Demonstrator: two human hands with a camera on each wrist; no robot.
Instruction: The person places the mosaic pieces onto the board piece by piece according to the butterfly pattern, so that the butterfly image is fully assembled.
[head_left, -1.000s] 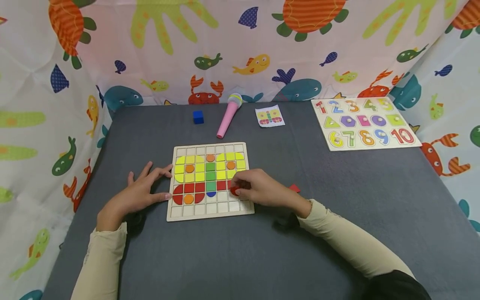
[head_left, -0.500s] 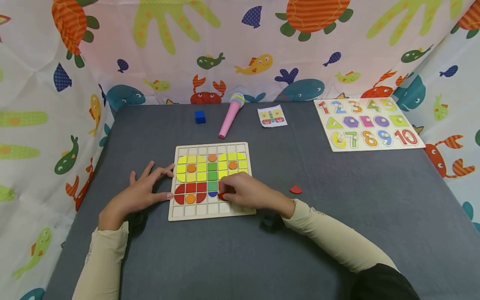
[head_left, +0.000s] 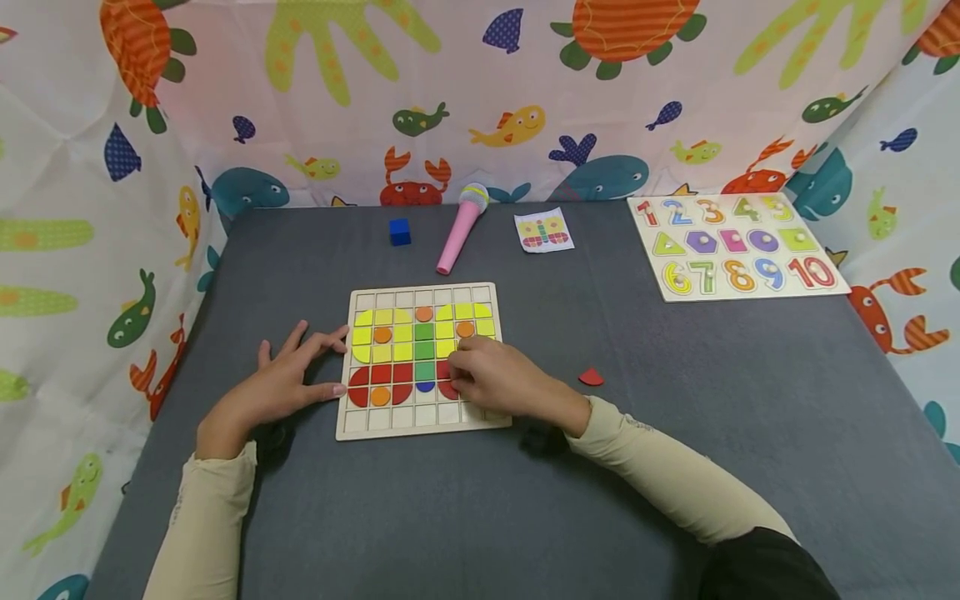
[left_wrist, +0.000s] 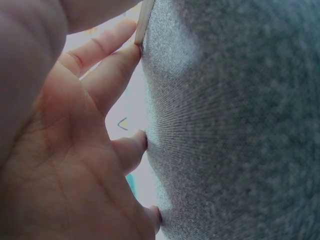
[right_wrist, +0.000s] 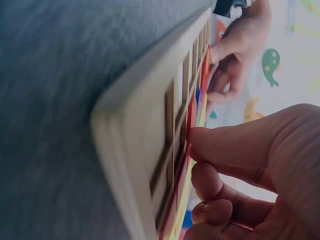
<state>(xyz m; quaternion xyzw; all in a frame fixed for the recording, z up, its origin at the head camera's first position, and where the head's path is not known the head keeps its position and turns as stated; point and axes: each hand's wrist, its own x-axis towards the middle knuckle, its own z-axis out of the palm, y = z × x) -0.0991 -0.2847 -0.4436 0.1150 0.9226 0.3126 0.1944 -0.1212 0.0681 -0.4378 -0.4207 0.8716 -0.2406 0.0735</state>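
A wooden grid board (head_left: 401,422) lies on the dark grey cloth, filled with yellow, green, red, orange and blue tiles in a butterfly shape. My left hand (head_left: 273,387) rests with spread fingers at its left edge, thumb and fingertips touching the rim. Over the right part of the board, my right hand (head_left: 510,379) has curled fingers, with the thumb and index finger at a red quarter-circle tile (head_left: 447,390). In the right wrist view, the thumb (right_wrist: 225,142) meets this tile at the grid surface. The hand hides several nearby cells. Another red quarter-circle tile (head_left: 591,377) lies loose on the cloth.
Behind the board are a blue cube (head_left: 400,232), a pink toy microphone (head_left: 459,233) and a small butterfly pattern card (head_left: 543,231). A number and shape puzzle (head_left: 738,247) lies at the back right. Printed sea-animal curtains (head_left: 330,125) border the table.
My right hand has moved left across the board with the red quarter-circle tile, which now lies in the grid beside the blue tile. My left hand has kept its place.
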